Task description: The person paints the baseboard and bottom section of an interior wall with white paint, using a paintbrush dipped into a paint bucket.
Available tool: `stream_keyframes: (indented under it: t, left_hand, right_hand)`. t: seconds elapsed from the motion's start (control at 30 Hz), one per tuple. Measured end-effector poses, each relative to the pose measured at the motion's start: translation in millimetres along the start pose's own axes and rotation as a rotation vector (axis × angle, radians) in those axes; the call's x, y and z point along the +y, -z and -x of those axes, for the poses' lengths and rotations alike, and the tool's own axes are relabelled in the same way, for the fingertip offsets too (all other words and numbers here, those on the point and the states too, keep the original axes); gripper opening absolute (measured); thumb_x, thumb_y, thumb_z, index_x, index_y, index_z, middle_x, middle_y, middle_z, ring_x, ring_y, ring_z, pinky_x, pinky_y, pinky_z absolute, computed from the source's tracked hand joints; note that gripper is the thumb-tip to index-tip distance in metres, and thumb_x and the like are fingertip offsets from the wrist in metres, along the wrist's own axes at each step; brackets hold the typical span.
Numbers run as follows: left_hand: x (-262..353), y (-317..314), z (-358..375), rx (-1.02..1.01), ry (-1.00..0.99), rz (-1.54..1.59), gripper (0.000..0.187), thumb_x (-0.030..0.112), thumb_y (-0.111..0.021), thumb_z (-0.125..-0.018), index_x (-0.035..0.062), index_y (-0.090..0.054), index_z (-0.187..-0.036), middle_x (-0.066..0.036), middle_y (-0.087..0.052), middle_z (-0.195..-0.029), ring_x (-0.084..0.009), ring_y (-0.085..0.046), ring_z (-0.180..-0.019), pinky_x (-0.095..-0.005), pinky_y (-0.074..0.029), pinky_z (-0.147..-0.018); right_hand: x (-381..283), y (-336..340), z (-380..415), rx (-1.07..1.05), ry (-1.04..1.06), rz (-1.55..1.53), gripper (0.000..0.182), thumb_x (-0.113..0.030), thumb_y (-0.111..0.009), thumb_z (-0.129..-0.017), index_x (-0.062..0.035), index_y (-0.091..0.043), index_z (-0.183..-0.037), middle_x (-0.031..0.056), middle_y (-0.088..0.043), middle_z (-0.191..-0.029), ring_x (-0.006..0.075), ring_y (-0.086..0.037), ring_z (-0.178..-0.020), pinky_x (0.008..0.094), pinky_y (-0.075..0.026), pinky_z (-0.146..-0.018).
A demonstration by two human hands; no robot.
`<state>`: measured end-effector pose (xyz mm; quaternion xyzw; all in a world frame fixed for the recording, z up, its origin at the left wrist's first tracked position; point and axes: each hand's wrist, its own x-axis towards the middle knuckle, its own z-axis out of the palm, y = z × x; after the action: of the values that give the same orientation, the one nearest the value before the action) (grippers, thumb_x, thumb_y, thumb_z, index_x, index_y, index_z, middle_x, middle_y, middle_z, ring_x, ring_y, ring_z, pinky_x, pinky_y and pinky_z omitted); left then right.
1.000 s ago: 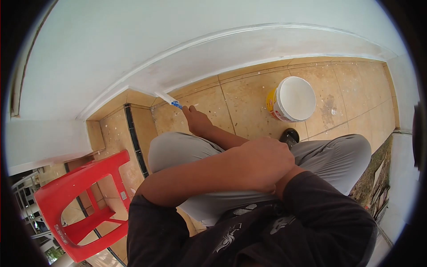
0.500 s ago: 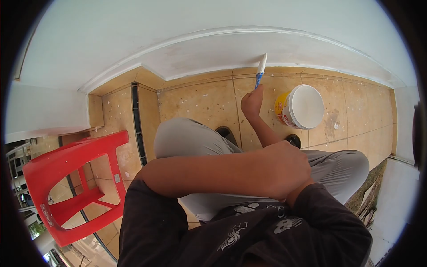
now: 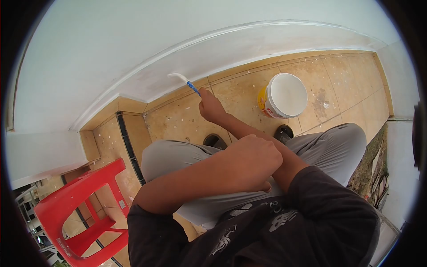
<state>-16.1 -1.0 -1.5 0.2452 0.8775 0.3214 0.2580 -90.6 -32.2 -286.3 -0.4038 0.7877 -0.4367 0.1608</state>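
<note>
My right hand (image 3: 211,106) is closed on the blue handle of a paintbrush (image 3: 179,78), whose white bristles bend against the lower part of the white wall (image 3: 151,82). Across my right forearm lies my left hand (image 3: 255,161), curled into a fist with its back up. The inside of that fist is hidden. A white bucket (image 3: 288,95) with a yellow and red label stands on the tiled floor to the right of my right hand, and its inside looks white.
At the lower left stands a red plastic stool (image 3: 84,191). Dark sandals (image 3: 215,141) are on my feet, on speckled beige tiles (image 3: 178,115). A dark-edged step (image 3: 126,140) lies left of my knee. Wood scraps (image 3: 377,187) lie at the right.
My right hand has moved left along the wall with the brush, whose bristles are now bent. My left fist has shifted left and slightly up. The view has tilted.
</note>
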Motion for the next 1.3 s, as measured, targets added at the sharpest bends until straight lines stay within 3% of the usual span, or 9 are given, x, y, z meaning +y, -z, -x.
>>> stream_keyframes:
  t: [0.27,0.43,0.5,0.57,0.67,0.87,0.97,1.03,1.3]
  left_hand:
    - [8,3,-4,0.008,-0.102,-0.031,0.030,0.025,-0.076,-0.074,-0.0024,-0.067,-0.082,-0.018,-0.067,-0.084,-0.0331,-0.065,-0.083,-0.0408,-0.050,-0.078]
    - [5,-10,-7,0.135,-0.175,0.037,0.032,0.026,-0.076,-0.071,-0.0038,-0.068,-0.082,-0.020,-0.067,-0.079,-0.0354,-0.066,-0.080,-0.0427,-0.051,-0.077]
    - [5,-9,-8,0.141,-0.166,0.077,0.033,0.026,-0.075,-0.071,-0.0044,-0.068,-0.083,-0.021,-0.066,-0.078,-0.0365,-0.066,-0.080,-0.0438,-0.051,-0.075]
    - [7,-1,-9,0.063,-0.115,0.124,0.034,0.025,-0.075,-0.071,-0.0050,-0.068,-0.084,-0.022,-0.066,-0.078,-0.0376,-0.066,-0.080,-0.0451,-0.051,-0.074]
    - [4,2,-8,0.012,-0.051,0.159,0.033,0.025,-0.074,-0.072,-0.0055,-0.068,-0.084,-0.022,-0.066,-0.079,-0.0387,-0.066,-0.081,-0.0462,-0.052,-0.073]
    - [0,3,-10,0.032,-0.065,0.139,0.032,0.024,-0.075,-0.070,-0.0053,-0.068,-0.081,-0.023,-0.067,-0.081,-0.0382,-0.065,-0.083,-0.0446,-0.051,-0.079]
    - [-4,0,-9,0.089,-0.097,0.133,0.030,0.023,-0.075,-0.071,-0.0043,-0.068,-0.081,-0.021,-0.066,-0.080,-0.0370,-0.065,-0.084,-0.0442,-0.050,-0.080]
    - [-8,-3,-5,0.164,-0.125,0.097,0.030,0.024,-0.075,-0.072,-0.0033,-0.066,-0.081,-0.020,-0.066,-0.080,-0.0361,-0.065,-0.083,-0.0445,-0.050,-0.080]
    - [-2,-4,5,0.167,-0.147,0.037,0.030,0.025,-0.076,-0.072,-0.0017,-0.064,-0.079,-0.017,-0.066,-0.078,-0.0331,-0.065,-0.080,-0.0401,-0.050,-0.076]
  right_hand:
    - [58,32,19,0.621,-0.181,0.162,0.019,0.005,-0.045,-0.082,0.0039,-0.039,-0.101,0.0232,-0.046,-0.079,0.0431,-0.047,-0.071,0.0494,-0.037,-0.064]
    - [-16,-29,6,0.374,0.049,-0.060,0.031,0.004,-0.046,-0.082,0.0054,-0.037,-0.111,0.0296,-0.045,-0.094,0.0490,-0.049,-0.083,0.0551,-0.040,-0.071]
    - [-51,-59,7,0.326,0.143,-0.159,0.027,0.004,-0.047,-0.081,0.0041,-0.037,-0.105,0.0295,-0.044,-0.094,0.0471,-0.048,-0.077,0.0524,-0.040,-0.068]
    - [-79,-73,8,0.063,0.037,-0.224,0.032,0.000,-0.048,-0.083,0.0036,-0.036,-0.113,0.0292,-0.046,-0.098,0.0488,-0.052,-0.082,0.0548,-0.044,-0.070]
    - [-91,-73,-1,-0.248,0.024,-0.203,0.036,-0.003,-0.048,-0.085,0.0008,-0.035,-0.119,0.0281,-0.049,-0.103,0.0496,-0.055,-0.086,0.0567,-0.045,-0.071]
    - [-78,-54,-8,-0.467,0.181,-0.115,0.035,-0.005,-0.048,-0.086,-0.0018,-0.036,-0.119,0.0262,-0.050,-0.105,0.0486,-0.056,-0.086,0.0556,-0.046,-0.073]
    - [-71,-41,-12,-0.298,0.126,-0.166,0.031,-0.004,-0.048,-0.085,-0.0013,-0.039,-0.115,0.0259,-0.052,-0.099,0.0465,-0.056,-0.083,0.0540,-0.044,-0.072]
    - [-47,-32,-18,-0.002,0.222,-0.204,0.028,-0.001,-0.049,-0.083,-0.0006,-0.043,-0.111,0.0248,-0.053,-0.088,0.0450,-0.054,-0.077,0.0510,-0.043,-0.068]
    - [36,22,25,0.523,-0.076,-0.119,0.026,0.004,-0.046,-0.084,0.0024,-0.042,-0.109,0.0164,-0.045,-0.072,0.0328,-0.048,-0.060,0.0433,-0.039,-0.058]
